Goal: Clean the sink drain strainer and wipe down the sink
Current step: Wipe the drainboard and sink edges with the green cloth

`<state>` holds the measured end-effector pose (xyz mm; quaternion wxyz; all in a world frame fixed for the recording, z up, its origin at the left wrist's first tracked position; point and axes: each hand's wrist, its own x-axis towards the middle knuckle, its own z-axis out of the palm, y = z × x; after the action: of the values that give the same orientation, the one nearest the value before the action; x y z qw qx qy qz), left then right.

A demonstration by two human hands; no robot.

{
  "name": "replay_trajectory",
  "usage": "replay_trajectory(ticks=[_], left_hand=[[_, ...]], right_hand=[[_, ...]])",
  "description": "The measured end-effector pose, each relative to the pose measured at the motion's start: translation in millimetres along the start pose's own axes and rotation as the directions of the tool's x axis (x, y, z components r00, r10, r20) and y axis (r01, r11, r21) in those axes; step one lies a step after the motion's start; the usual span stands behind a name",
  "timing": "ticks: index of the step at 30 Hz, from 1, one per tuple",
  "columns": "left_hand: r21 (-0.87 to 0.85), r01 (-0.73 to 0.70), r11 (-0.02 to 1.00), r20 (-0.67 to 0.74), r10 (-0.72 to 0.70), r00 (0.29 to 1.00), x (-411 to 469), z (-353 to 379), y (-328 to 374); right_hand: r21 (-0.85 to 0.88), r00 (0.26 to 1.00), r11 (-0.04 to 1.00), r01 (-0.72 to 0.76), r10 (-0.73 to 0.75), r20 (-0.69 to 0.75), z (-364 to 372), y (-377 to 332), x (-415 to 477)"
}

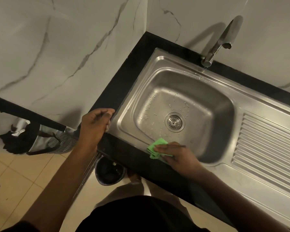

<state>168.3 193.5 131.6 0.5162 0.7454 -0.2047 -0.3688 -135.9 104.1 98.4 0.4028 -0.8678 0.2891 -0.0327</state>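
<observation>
Head view: the green cloth [155,148] is pressed onto the near rim of the sink [138,87], low in the middle of the frame, under the right hand [176,158], whose fingers [160,149] are laid fairly flat over it and point toward the left of the frame. From these fingers the strainer [174,122] lies up and slightly right, seated in the drain at the bottom of the basin — the right hand is clearly the nearer one. The cloth is bunched, its folds showing beyond the fingertips. Water droplets are scattered over the steel around the strainer. The left hand [95,124] rests at the corner of the black table [124,77], its fingers curled; whether anything is held cannot be told.
</observation>
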Motion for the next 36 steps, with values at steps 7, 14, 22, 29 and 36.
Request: replay_trajectory(ticks=[7, 14, 22, 29, 36], left_hand=[[0.006, -0.035, 0.999, 0.013, 0.035, 0.999, 12, -2, 9], [0.005, -0.001, 1.000, 0.017, 0.001, 1.000, 19, -2, 7], [0.010, 0.008, 1.000, 0.029, -0.008, 1.000, 22, -7, 4], [-0.003, 0.029, 1.000, 0.033, -0.029, 0.999, 22, -12, 1], [-0.022, 0.037, 0.999, 0.070, -0.035, 0.997, 35, -4, 1]], right_hand=[[0.040, 0.999, 0.998, 0.042, -0.041, -0.020, 47, -50, 109], [-0.164, 0.989, 0.986, 0.038, -0.061, -0.138, 60, -68, 149], [-0.103, 0.895, 0.966, -0.238, 0.176, -0.411, -17, -31, 227], [-0.130, 0.869, 0.941, -0.313, 0.229, -0.440, -23, -28, 243], [-0.119, 0.998, 0.992, -0.039, 0.032, -0.055, 54, -75, 158]])
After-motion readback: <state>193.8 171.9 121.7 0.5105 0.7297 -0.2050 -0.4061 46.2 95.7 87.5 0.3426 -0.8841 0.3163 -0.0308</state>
